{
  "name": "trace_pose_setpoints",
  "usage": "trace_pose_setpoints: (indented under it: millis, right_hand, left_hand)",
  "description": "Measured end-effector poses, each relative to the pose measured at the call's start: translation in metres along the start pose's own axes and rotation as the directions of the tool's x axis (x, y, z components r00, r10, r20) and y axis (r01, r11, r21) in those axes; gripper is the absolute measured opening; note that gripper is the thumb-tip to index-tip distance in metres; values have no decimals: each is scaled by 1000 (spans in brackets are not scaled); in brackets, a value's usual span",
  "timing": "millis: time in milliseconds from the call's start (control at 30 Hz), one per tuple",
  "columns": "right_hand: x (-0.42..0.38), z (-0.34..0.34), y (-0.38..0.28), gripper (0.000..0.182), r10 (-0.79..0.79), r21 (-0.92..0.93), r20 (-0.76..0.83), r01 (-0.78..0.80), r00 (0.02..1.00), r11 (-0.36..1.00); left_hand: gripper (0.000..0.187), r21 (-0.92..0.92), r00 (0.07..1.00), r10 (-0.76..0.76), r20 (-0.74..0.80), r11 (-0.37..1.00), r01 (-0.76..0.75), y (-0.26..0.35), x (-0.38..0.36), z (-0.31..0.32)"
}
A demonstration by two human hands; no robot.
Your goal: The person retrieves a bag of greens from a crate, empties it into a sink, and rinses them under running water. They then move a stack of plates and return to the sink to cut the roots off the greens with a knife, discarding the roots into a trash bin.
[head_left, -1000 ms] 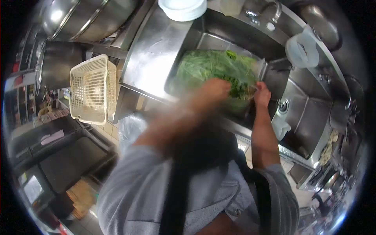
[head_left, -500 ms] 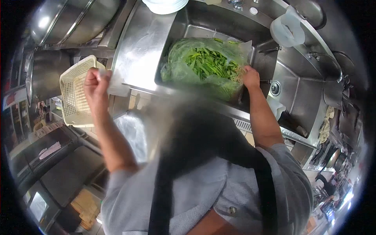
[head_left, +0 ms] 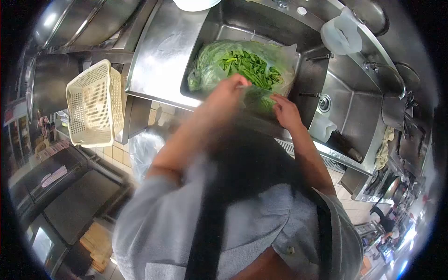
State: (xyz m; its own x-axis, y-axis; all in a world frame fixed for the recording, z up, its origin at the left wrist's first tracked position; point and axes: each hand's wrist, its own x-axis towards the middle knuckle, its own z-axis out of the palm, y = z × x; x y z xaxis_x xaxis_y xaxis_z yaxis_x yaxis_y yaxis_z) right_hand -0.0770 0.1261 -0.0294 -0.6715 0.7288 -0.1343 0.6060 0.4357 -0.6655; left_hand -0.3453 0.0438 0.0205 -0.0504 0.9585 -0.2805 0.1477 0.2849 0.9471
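A large clear plastic bag [head_left: 205, 63] of leafy green vegetables [head_left: 249, 65] lies in the left sink basin, its mouth spread so the leaves show. My left hand [head_left: 231, 88], partly blurred, pinches the near edge of the bag. At the bag's near right side my right hand [head_left: 285, 111] has its fingers closed on the plastic edge. Between both hands the film is pulled up, with some greens visible through it. Parts of the fingertips are hidden.
A cream perforated basket [head_left: 98, 105] stands left of the steel drainboard [head_left: 163, 56]. The right basin [head_left: 354, 107] has a drain and a faucet [head_left: 392, 70]. A whitish plastic container [head_left: 340, 35] sits at the sink's back. Below the drainboard hangs a clear plastic bag [head_left: 142, 151].
My left hand has moved right from beside the basket to the bag's near edge. My right hand has shifted down and slightly left, away from the root ends of the greens.
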Motion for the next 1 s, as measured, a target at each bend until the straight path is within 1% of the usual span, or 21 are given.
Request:
trace_pose_setpoints:
  millis: [33, 100, 133, 167, 200, 233, 267, 300, 333, 367, 433, 467, 500, 533, 567, 600, 633, 667, 733, 833, 1000]
  right_hand:
    - [5, 5, 3, 42, 1, 1, -2, -1, 1000, 1000]
    - [15, 17, 13, 44, -65, -262, 11, 66, 998, 963]
    - [20, 18, 16, 44, -66, -259, 11, 66, 998, 964]
    - [24, 19, 20, 36, 63, -265, 87, -38, 994, 964]
    - [28, 21, 23, 29, 189, -279, 162, -139, 968, 950]
    - [33, 25, 31, 29, 188, -276, 163, -139, 968, 951]
    - [37, 27, 40, 21, 239, -374, 322, -109, 916, 921]
    - [37, 28, 46, 15, 302, -463, 465, -62, 833, 884]
    - [34, 27, 44, 15, 304, -463, 466, -64, 831, 884]
    - [27, 26, 41, 14, 239, -388, 411, -68, 880, 919]
    - [20, 22, 43, 14, 176, -311, 350, -63, 920, 948]
    - [16, 17, 46, 13, 33, -269, 277, 45, 960, 962]
    - [13, 14, 49, 13, -113, -235, 196, 159, 974, 959]
    - [13, 3, 35, 13, -111, -235, 198, 157, 974, 959]
    - [15, -13, 23, 13, -87, -134, 159, 109, 983, 985]
    - [17, -31, 5, 13, -58, -31, 121, 63, 991, 998]
    - [17, -43, -7, 13, -52, -32, 120, 56, 991, 998]
    - [15, -55, -18, 11, -59, 17, 51, 59, 997, 998]
    - [12, -81, -40, 8, -44, 151, -67, 54, 997, 987]
    - [14, -99, -54, 8, -49, 205, -52, 58, 997, 977]
    - [8, -118, -77, 12, -86, 252, -111, 112, 990, 961]
  left_hand:
    - [28, 2, 1000, 1, 2, 1000, -1, -10, 8, 12]
    - [45, 143, 990, 115, 86, 982, -127, -33, 21, 34]
    - [53, 441, 987, 122, 109, 884, -158, -37, 28, 40]
    - [53, 443, 987, 118, 109, 883, -155, -41, 30, 46]
    - [54, 566, 982, 122, 144, 804, -183, -41, 31, 51]
    - [56, 675, 976, 122, 179, 707, -212, -41, 32, 54]
    - [56, 676, 976, 120, 180, 706, -212, -49, 34, 59]
    - [55, 687, 964, 208, 164, 678, -263, -68, 36, 66]
    - [55, 698, 944, 296, 148, 645, -312, -72, 36, 71]
    - [55, 696, 944, 295, 148, 647, -311, -76, 37, 75]
    - [48, 760, 964, 166, 208, 592, -266, -67, 36, 80]
    - [48, 758, 964, 164, 208, 596, -265, -62, 37, 81]
    - [39, 772, 959, 20, 282, 589, -239, -49, 38, 78]
    - [32, 788, 929, -127, 347, 576, -216, -44, 39, 78]
    - [32, 787, 928, -129, 349, 578, -216, -43, 40, 78]
    - [25, 718, 942, -2, 335, 648, -254, -42, 42, 77]
    - [23, 641, 944, 123, 308, 706, -301, -42, 43, 78]
    - [23, 638, 941, 124, 314, 707, -306, -32, 40, 76]
    - [27, 506, 948, 196, 252, 808, -302, 9, 31, 65]
    - [32, 415, 946, 238, 220, 855, -312, 35, 26, 57]
    - [37, 370, 936, 317, 155, 860, -352, 85, 16, 41]
